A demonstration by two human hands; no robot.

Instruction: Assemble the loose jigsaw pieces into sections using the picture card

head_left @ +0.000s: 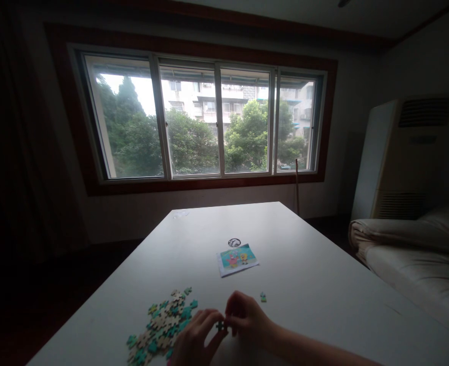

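Note:
My left hand [194, 338] and my right hand [246, 319] meet low over the white table [304, 264], both pinched on a small teal jigsaw piece [220, 326] between their fingertips. A heap of several loose teal and cream puzzle pieces [161, 325] lies just left of my left hand. One single piece [263, 297] rests on the table right of my right hand. Farther out lies a small cartoon reference picture [237, 258], with a round dark disc [234, 242] just beyond it.
A wide window [205, 122] with trees and buildings outside fills the far wall. A pale sofa or bed [418, 254] and a tall floor air conditioner [407, 157] stand to the right. The floor to the left is dark.

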